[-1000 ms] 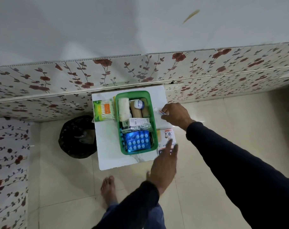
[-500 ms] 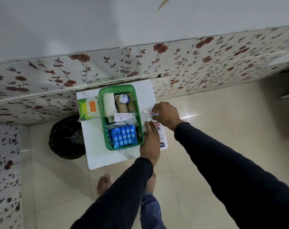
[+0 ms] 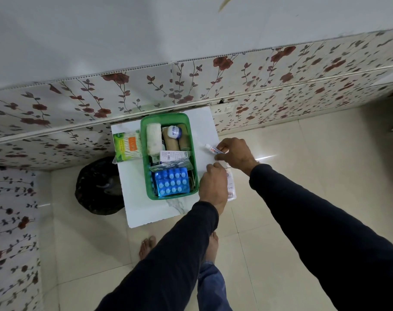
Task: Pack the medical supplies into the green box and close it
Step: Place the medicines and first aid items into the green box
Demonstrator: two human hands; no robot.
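Note:
The green box (image 3: 144, 140) stands open on a small white table (image 3: 135, 187). Inside lie a white gauze roll (image 3: 153, 139), tan bandage rolls (image 3: 171, 143), a small blue-capped jar (image 3: 175, 131), a white carton (image 3: 173, 156) and blue pill blister packs (image 3: 171, 182). My right hand (image 3: 235, 153) holds a small white tube (image 3: 213, 149) just right of the box. My left hand (image 3: 213, 187) rests palm-down on a white packet (image 3: 231, 187) at the table's right edge. A green-and-orange packet (image 3: 127, 145) lies left of the box.
A black bin bag (image 3: 96, 187) sits on the floor left of the table. A flower-patterned wall (image 3: 281, 70) runs behind it. My bare feet (image 3: 147, 246) stand on the cream tiled floor (image 3: 303, 153) below the table.
My left hand moved up from the table's front corner onto the white packet. My right hand lifted the tube slightly, so more of it shows. The camera view shifted.

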